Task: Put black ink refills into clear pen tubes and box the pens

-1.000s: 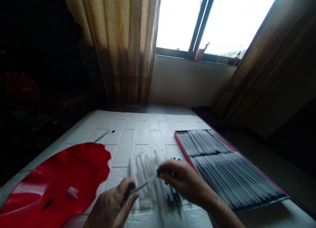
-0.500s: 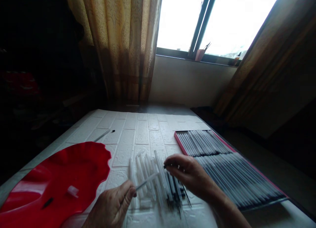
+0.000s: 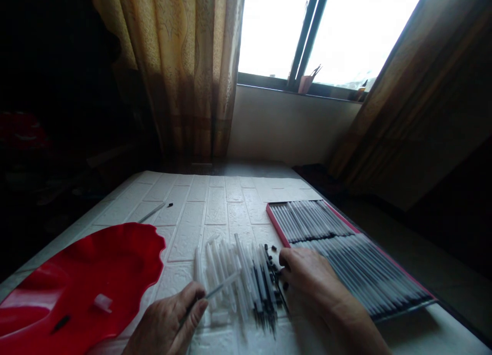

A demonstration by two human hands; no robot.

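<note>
My left hand (image 3: 169, 314) is closed around a clear pen barrel (image 3: 225, 284), which points up and to the right over a pile of clear pen tubes (image 3: 221, 263). Beside that pile lie several dark pen refills (image 3: 263, 288), their black ends toward me. My right hand (image 3: 317, 275) is low over the table, just right of the refills, among small black end plugs (image 3: 273, 248). Its thumb and fingertips are drawn together; whatever lies between them is hidden.
To the left is a red scalloped tray (image 3: 126, 273) holding a clear piece and a black piece. At right, a red-edged box (image 3: 277, 226) is filled with rows of pens (image 3: 369, 268). Behind the tray lie one pen (image 3: 151, 212) and a black bit (image 3: 170, 205).
My right hand has moved away from the pen barrel's tip, rightward to the black plugs. My left hand still grips the barrel. The view has shifted slightly.
</note>
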